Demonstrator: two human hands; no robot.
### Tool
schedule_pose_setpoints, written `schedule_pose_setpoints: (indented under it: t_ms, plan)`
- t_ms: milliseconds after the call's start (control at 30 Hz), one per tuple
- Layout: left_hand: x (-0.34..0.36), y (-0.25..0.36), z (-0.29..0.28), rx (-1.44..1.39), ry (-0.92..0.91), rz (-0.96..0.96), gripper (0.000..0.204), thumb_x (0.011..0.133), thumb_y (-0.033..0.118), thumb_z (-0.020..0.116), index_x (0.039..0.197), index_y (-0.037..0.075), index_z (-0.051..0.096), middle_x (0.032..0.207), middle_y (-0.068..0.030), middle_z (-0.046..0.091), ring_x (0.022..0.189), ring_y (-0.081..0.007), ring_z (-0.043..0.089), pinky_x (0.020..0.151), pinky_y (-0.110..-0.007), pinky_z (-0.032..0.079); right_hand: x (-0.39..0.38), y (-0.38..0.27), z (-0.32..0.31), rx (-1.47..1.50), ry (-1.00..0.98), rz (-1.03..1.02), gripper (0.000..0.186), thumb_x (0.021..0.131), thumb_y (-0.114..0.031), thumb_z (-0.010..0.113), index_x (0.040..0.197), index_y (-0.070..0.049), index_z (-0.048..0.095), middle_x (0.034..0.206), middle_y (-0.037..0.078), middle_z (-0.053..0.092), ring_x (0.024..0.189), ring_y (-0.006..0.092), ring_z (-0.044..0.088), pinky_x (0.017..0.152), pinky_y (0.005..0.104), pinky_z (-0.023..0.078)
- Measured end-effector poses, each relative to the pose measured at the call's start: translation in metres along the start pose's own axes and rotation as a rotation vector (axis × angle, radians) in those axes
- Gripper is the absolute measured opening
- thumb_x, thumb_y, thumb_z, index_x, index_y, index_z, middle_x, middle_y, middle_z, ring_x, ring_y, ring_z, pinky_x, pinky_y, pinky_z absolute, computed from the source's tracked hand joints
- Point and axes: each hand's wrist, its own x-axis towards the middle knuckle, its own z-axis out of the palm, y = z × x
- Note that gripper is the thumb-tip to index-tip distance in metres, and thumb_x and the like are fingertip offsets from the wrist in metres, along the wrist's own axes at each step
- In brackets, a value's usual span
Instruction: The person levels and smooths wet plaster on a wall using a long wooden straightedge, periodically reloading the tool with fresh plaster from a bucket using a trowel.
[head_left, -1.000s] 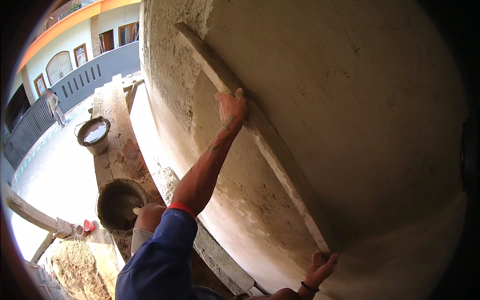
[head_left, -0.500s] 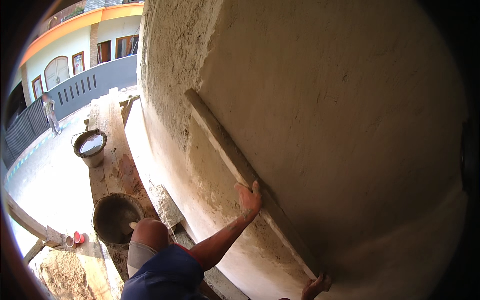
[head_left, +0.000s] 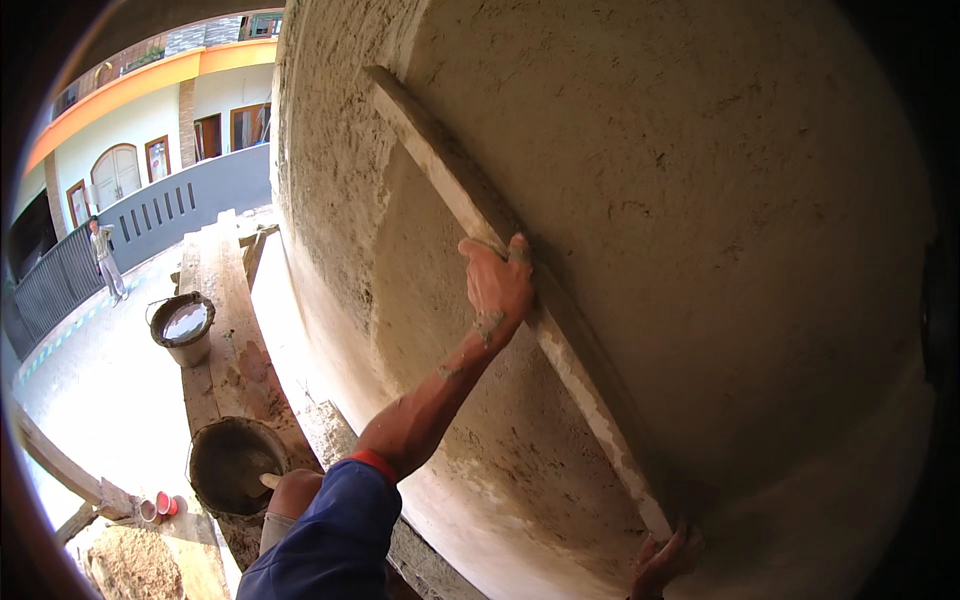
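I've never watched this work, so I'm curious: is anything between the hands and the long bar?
Nothing visible: the left hand grips the long bar near its middle, and the right hand holds its lower end.

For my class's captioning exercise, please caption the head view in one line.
Left hand and right hand hold a long bar slanting across a plastered wall, two buckets at left.
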Motion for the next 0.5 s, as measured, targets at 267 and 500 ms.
schedule_pose_setpoints:
  t_ms: [267, 500]
  plan:
    - [0.139, 0.094, -0.029, -0.165, 0.050, -0.028, 0.066, 0.080, 0.036, 0.063, 0.110, -0.015, 0.033, 0.103, -0.0297, 0.057, 0.093, -0.0364, 0.061, 0.077, -0.041, 0.049, 0.143, -0.084, -0.075, 0.073, 0.112, 0.003, 0.056, 0.077, -0.014, 0.064, 0.130, -0.010, 0.046, 0.119, 0.022, 0.046, 0.111, 0.0418, 0.043, 0.093, 0.0521, 0.035]
    - [0.055, 0.045, -0.006, -0.065, 0.021, -0.008, 0.051, 0.085, 0.030, 0.063, 0.100, -0.007, 0.032, 0.088, -0.0292, 0.060, 0.087, -0.0411, 0.061, 0.075, -0.045, 0.047, 0.085, -0.017, -0.063, 0.006, 0.016, 0.004, 0.057, 0.071, -0.005, 0.064, 0.126, -0.009, 0.050, 0.124, 0.026, 0.041, 0.116, 0.0436, 0.038, 0.096, 0.0523, 0.032]
